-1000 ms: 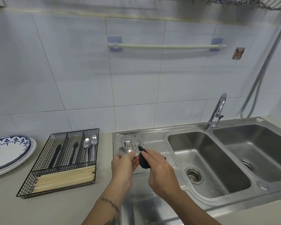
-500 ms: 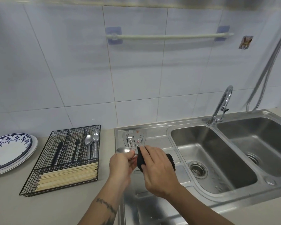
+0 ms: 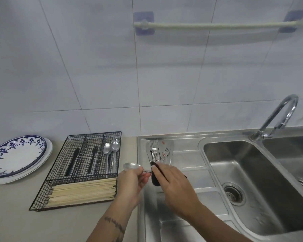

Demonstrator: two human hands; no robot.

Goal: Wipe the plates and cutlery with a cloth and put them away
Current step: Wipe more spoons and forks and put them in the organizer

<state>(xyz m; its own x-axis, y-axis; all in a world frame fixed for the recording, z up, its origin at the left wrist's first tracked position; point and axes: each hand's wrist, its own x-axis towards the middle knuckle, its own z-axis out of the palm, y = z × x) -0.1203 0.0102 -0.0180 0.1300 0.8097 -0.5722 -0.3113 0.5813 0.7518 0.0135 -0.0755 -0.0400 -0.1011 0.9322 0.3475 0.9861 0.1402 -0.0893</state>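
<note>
Since 1 second ago the right hand (image 3: 173, 187) has drawn the dark cloth (image 3: 155, 179) along the spoon (image 3: 132, 166) toward the handle end, and both hands have drifted left, nearer the wire tray (image 3: 77, 172). The left hand (image 3: 131, 182) has its fingers (image 3: 143, 175) curled round the spoon's stem, bowl poking out to their left; the right hand's fingers grip the cloth, wrapped on the handle. That reads as the wipe on this spoon nearing its end, with stowing next.

Just left of the left fingers sits the tray's raised mesh wall, so the spoon must lift over it. 2 spoons (image 3: 112, 151) already lie in the compartment nearest the fingers, beyond them; chopsticks (image 3: 84, 191) fill the front section. Beyond the right fingers, unwiped forks and knives (image 3: 157, 152) lie on the drainboard (image 3: 187, 154). The surface (image 3: 10, 206) left of the tray carries stacked plates (image 3: 16, 158), well apart from both hands.
</note>
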